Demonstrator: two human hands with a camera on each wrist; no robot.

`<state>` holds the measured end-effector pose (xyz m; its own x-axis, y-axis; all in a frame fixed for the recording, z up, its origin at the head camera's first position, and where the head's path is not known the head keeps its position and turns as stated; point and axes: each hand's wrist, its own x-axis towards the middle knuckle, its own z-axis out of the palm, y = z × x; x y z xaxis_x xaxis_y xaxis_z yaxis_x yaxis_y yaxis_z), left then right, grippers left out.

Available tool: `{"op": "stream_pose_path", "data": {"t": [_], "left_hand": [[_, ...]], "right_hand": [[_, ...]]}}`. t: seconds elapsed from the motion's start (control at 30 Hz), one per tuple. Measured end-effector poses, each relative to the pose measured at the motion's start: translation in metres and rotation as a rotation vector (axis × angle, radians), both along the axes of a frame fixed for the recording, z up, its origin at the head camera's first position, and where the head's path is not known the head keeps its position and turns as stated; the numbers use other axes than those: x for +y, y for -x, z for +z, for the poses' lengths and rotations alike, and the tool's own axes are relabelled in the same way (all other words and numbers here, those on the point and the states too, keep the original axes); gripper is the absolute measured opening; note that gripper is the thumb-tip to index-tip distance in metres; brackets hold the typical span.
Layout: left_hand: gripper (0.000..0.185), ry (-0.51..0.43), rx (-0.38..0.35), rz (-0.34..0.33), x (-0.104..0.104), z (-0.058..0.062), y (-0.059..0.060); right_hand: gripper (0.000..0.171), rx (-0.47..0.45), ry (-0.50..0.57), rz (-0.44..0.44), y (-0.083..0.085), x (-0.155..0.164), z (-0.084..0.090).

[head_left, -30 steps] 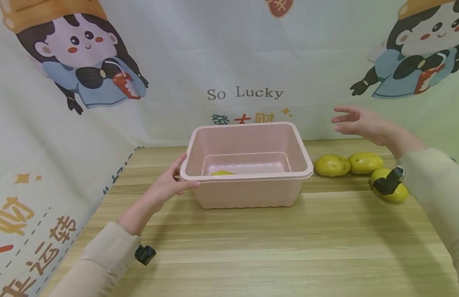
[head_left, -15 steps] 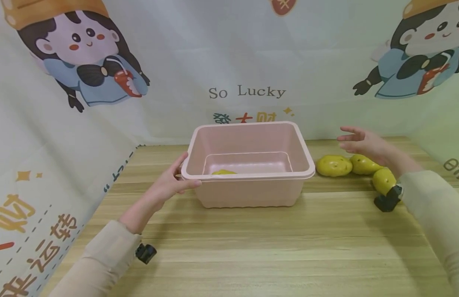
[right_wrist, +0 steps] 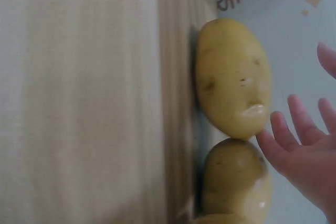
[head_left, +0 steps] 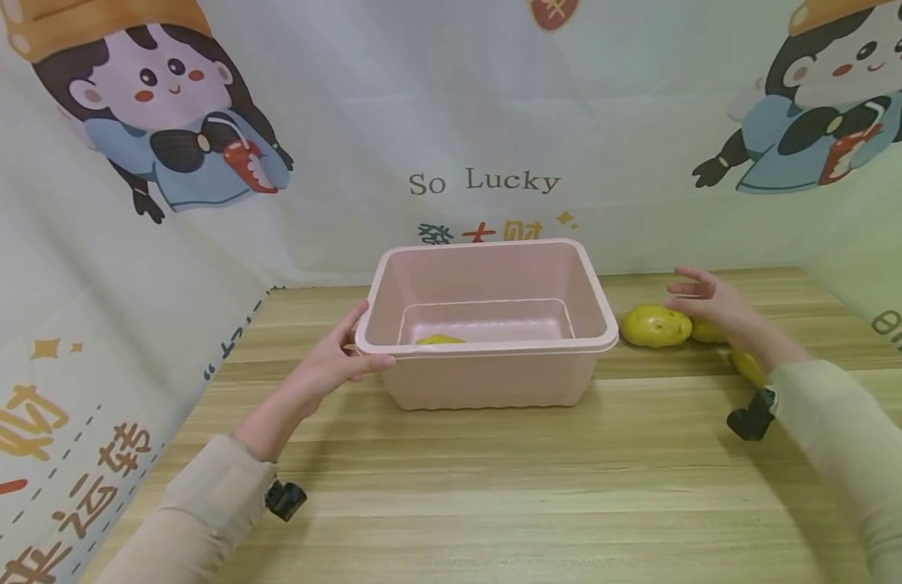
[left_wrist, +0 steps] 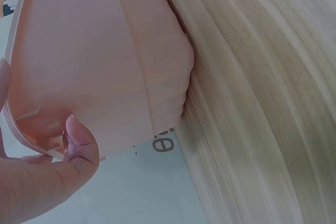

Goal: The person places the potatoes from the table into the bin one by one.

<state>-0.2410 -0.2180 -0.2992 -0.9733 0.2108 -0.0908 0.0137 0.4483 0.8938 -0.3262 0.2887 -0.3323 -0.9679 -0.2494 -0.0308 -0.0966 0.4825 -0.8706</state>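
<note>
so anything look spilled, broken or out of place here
Nothing stands out. The pink tub sits upright and undamaged on the wooden table, steadied by the left hand, one potato inside. The right hand hovers open over the potatoes beside it.

Potato in bin (head_left: 438, 340) mostly hidden

The left arm is stretched forward, its sleeve drawn down to the wrist. The left hand (head_left: 332, 365) is curled, with the thumb laid forward and the fingers wrapped out of sight behind. The right arm is extended forward at the right, and the right hand (head_left: 706, 300) is held open, its fingers (right_wrist: 300, 120) spread and slightly bent.
</note>
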Motion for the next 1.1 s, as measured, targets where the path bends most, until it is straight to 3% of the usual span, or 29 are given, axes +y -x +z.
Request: {"op": "stream_pose_path", "data": {"t": [0.13,0.77,1.1], "left_hand": [[0.096,0.005,0.0,-0.002,0.0,0.0,0.0],[0.095,0.011,0.004,0.002,-0.002,0.0,-0.001],[0.094,0.013,0.007,0.002,-0.001,0.0,0.0]], "right_hand": [[0.075,0.012,0.007,-0.032,-0.001,0.001,-0.008],[0.083,-0.011,-0.029,0.003,-0.007,-0.014,-0.023],[0.089,-0.022,-0.151,-0.01,-0.001,-0.018,-0.034]]}}
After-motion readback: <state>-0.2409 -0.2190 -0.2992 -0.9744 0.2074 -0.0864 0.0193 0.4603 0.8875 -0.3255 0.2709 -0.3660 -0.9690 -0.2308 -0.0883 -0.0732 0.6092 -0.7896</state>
